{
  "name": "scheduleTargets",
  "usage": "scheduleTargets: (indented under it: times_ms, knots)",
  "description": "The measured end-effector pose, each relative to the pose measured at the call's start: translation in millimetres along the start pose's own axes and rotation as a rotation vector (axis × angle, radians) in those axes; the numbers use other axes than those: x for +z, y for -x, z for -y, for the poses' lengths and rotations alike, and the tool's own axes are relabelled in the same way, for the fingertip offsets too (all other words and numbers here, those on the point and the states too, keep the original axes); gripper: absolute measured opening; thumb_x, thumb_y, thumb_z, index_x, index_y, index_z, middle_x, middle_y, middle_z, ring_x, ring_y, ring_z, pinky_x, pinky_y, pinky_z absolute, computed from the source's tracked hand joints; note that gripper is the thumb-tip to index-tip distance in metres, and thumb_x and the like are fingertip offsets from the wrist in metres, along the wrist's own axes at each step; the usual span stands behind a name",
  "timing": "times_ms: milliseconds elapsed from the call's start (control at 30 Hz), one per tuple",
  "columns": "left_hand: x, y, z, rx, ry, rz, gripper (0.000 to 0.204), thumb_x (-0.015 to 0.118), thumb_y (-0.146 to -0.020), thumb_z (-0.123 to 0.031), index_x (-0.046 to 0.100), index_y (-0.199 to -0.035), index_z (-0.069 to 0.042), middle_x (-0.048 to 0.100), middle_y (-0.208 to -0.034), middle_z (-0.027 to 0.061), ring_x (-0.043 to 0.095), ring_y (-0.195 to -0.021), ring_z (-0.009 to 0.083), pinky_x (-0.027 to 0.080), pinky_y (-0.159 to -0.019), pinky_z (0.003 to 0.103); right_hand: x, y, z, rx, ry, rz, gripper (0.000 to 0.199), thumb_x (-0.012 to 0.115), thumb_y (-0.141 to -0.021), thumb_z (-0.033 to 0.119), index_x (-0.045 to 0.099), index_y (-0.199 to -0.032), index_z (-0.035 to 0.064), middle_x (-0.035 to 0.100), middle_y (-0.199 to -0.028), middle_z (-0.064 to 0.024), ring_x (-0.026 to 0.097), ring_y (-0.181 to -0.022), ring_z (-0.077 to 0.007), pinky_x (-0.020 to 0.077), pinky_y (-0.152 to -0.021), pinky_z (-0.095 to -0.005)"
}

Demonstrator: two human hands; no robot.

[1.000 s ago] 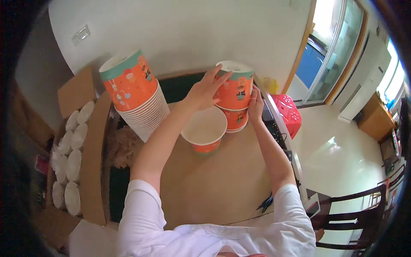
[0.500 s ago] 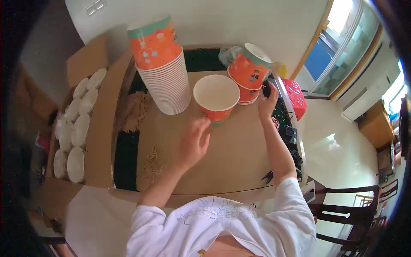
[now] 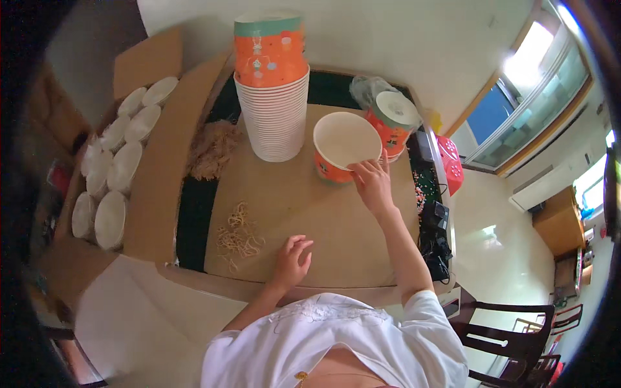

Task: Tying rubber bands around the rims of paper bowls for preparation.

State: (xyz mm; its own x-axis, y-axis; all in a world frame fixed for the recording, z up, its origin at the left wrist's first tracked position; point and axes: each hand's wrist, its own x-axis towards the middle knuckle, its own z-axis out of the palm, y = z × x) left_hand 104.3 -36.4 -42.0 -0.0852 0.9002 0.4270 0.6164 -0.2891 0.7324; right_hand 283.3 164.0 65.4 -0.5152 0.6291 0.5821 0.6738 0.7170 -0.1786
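Observation:
An orange paper bucket (image 3: 333, 169) with a white inside and a green base band stands upright on the cardboard sheet. My right hand (image 3: 374, 184) has its fingers closed at the bucket's near right rim. Nothing is in my left hand (image 3: 294, 262), which rests low over the cardboard near the front edge, fingers loosely bent and apart. Behind and to the left rises a tall stack of nested paper buckets (image 3: 272, 116), mouths down, the top one showing its orange side. On the right, partly behind the upright bucket, sits another orange bucket (image 3: 393, 116), turned base up.
Tangled tan rubber bands (image 3: 239, 234) lie on the cardboard sheet (image 3: 310, 210). A carton (image 3: 152, 213) of wrapped white buckets stands at left. Clear plastic (image 3: 370, 89), small beads (image 3: 422, 187) and a black device (image 3: 437, 215) line the table's far and right sides; a red stool (image 3: 449, 165) stands beyond.
My right hand has moved from the right-hand buckets to the upright bucket's rim. My left hand has drawn back from that bucket toward the front edge. The view has shifted.

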Motion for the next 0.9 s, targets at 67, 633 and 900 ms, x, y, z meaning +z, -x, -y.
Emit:
scheduleTargets:
  times_ms: [67,633,900]
  knots:
    - [0,-2,1,-0.012,0.0,-0.014,0.029,0.067,-0.075,-0.003,0.061,-0.103,-0.007,0.055,-0.112,0.0119,0.059,-0.096,0.0291,0.051,-0.081,0.037,-18,-2,24,0.01,-0.053,-0.036,0.018,0.063,-0.077,0.008,0.064,-0.094,0.0147,0.062,-0.084,-0.0005,0.059,-0.096,-0.0201,0.0206,-0.111,-0.0534]
    - [-60,33,17,-0.127,-0.48,-0.1,0.034,0.066,-0.08,-0.013,0.056,-0.112,-0.008,0.055,-0.114,0.0121,0.051,-0.108,0.0317,0.04,-0.092,0.048,-63,73,119,0.043,-0.639,-0.044,0.023,0.063,-0.071,-0.009,0.067,-0.092,0.0013,0.066,-0.086,-0.0138,0.064,-0.081,-0.0276,0.0418,-0.098,-0.0477]
    - [-85,23,14,-0.393,-0.244,-0.425,0.016,0.067,-0.078,-0.007,0.061,-0.092,-0.007,0.062,-0.095,0.01,0.06,-0.093,0.0291,0.049,-0.079,0.038,-21,99,133,0.285,-0.839,0.257,0.016,0.061,-0.077,-0.008,0.067,-0.089,0.0005,0.065,-0.083,-0.012,0.064,-0.077,-0.0218,0.0494,-0.068,-0.0284]
